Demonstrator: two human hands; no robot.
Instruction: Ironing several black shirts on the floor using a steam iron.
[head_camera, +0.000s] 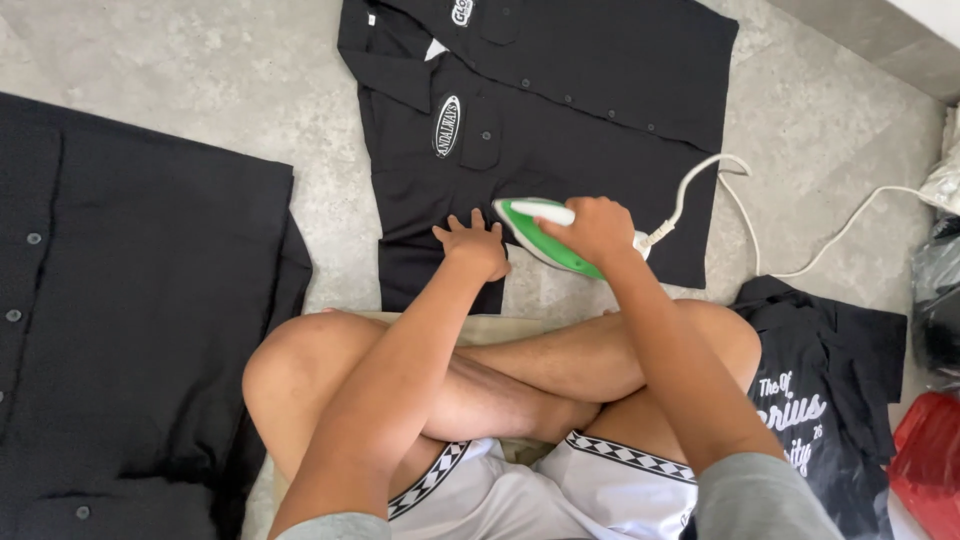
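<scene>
The green-and-white plastic iron (545, 238), gripped in my right hand (597, 229), presses the black buttoned shirt (560, 120); at nine o'clock, my left hand (472, 245) lies spread flat.

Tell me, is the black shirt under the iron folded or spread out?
Folded: the black shirt lies in doubled layers under the iron.

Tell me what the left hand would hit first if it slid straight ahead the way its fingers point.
The left hand lies flat on the black shirt, fingers pointing up the picture. Straight ahead it would likely meet the chest pocket with its button, beside the oval patch. The iron sits to its right, out of that line.
</scene>
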